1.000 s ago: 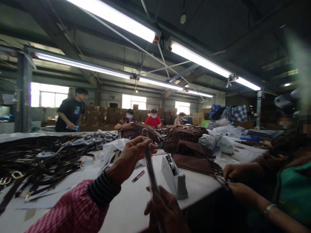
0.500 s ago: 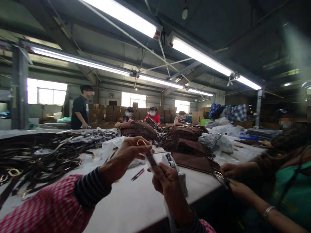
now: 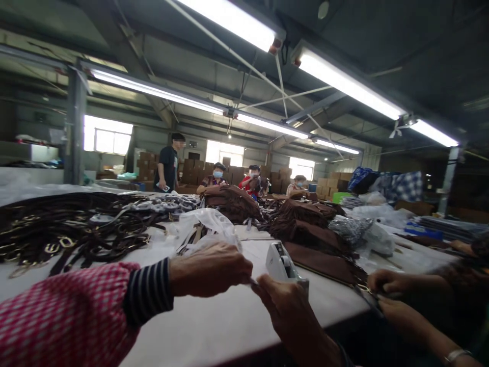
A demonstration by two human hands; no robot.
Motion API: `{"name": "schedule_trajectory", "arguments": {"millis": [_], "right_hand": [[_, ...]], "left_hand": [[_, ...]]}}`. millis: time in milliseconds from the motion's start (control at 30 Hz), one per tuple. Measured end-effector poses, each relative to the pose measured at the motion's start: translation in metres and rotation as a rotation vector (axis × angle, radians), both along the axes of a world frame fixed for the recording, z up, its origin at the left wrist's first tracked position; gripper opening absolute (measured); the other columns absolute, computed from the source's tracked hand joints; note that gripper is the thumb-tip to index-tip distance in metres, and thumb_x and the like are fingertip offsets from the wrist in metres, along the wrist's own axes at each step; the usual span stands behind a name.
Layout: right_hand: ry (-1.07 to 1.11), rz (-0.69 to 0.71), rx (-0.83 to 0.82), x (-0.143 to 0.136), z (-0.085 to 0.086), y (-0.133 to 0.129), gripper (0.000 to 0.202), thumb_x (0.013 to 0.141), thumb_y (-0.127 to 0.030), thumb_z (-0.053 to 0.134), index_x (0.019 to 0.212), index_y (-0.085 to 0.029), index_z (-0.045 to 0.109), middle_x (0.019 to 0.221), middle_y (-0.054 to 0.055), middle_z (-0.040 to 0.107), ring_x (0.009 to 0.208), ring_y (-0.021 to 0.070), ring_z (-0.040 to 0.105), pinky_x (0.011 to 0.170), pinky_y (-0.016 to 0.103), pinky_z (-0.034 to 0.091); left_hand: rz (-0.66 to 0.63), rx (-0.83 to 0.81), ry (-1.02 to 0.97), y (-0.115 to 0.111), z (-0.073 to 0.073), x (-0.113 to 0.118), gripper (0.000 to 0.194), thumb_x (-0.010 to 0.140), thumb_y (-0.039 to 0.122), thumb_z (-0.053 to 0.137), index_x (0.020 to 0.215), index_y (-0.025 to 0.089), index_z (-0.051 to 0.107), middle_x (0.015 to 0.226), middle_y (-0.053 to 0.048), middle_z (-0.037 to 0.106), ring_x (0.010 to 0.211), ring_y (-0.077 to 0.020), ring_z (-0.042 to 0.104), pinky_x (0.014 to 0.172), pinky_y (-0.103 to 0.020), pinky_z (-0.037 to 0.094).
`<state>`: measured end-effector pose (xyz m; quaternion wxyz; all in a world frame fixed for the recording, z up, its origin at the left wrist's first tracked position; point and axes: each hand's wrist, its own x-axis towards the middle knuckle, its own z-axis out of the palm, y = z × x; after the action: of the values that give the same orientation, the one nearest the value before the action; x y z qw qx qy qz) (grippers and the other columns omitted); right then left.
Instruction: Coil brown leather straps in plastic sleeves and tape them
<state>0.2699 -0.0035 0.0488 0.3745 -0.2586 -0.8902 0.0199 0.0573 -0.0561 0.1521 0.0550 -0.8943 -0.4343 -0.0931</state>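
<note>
**Strip point(image 3: 253, 281) held by fingertips above the table point(image 3: 198, 326)**

At the near side, the strip was pinched between the left hand point(image 3: 212, 267) and the right hand point(image 3: 288, 308); most of it was hidden by them. It was judged light, thin and pliant, perhaps slippery, and best taken by its edges between thumb and fingertip. The left hand was curled, with its fingertips closed on the strip; the right hand was likewise closed on it, from the right. Just beyond the right hand, the dispenser point(image 3: 286, 264) was seen standing on the table. At far right of it, a co-worker's hands point(image 3: 389, 282) were held together. Farther off, straps point(image 3: 76, 219) were heaped at left, bags point(image 3: 305, 233) were piled right of centre, and cartons point(image 3: 194, 171) were stacked at the back.
</note>
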Motion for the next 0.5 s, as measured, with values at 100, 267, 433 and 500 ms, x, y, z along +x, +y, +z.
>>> {"name": "schedule_trajectory", "arguments": {"millis": [100, 267, 433, 500], "right_hand": [[-0.053, 0.048, 0.028, 0.001, -0.031, 0.007, 0.035, 0.108, -0.036, 0.040, 0.078, -0.022, 0.053, 0.054, -0.001, 0.062, 0.043, 0.0126, 0.052, 0.049, 0.031, 0.016], [-0.082, 0.047, 0.098, 0.002, -0.065, 0.014, 0.039, 0.108, -0.038, 0.033, 0.076, -0.023, 0.050, 0.049, -0.002, 0.056, 0.039, 0.0127, 0.047, 0.047, 0.032, 0.016], [-0.148, 0.091, 0.075, 0.007, -0.066, 0.012, 0.035, 0.108, -0.032, 0.039, 0.076, -0.022, 0.052, 0.053, -0.001, 0.061, 0.041, 0.0117, 0.051, 0.047, 0.031, 0.019], [-0.162, 0.109, 0.037, 0.009, -0.064, 0.010, 0.033, 0.107, -0.032, 0.042, 0.077, -0.022, 0.053, 0.052, -0.001, 0.061, 0.042, 0.0127, 0.054, 0.047, 0.031, 0.019]], "left_hand": [[0.017, -0.045, 0.037, -0.007, -0.020, -0.005, 0.011, 0.095, 0.019, 0.061, 0.090, 0.023, 0.071, 0.079, -0.003, 0.074, 0.072, -0.0190, 0.067, 0.062, -0.028, 0.040], [-0.017, -0.004, 0.014, -0.021, -0.049, -0.011, 0.015, 0.098, 0.012, 0.053, 0.091, 0.021, 0.063, 0.085, -0.002, 0.072, 0.071, -0.0168, 0.063, 0.062, -0.030, 0.039], [-0.034, -0.052, -0.124, -0.023, -0.076, -0.003, 0.014, 0.094, 0.010, 0.055, 0.099, 0.022, 0.063, 0.090, -0.002, 0.073, 0.072, -0.0178, 0.064, 0.063, -0.028, 0.042], [-0.061, -0.126, -0.200, -0.018, -0.083, 0.001, 0.014, 0.090, 0.010, 0.057, 0.097, 0.021, 0.063, 0.086, -0.002, 0.074, 0.070, -0.0180, 0.064, 0.063, -0.027, 0.044]]}}
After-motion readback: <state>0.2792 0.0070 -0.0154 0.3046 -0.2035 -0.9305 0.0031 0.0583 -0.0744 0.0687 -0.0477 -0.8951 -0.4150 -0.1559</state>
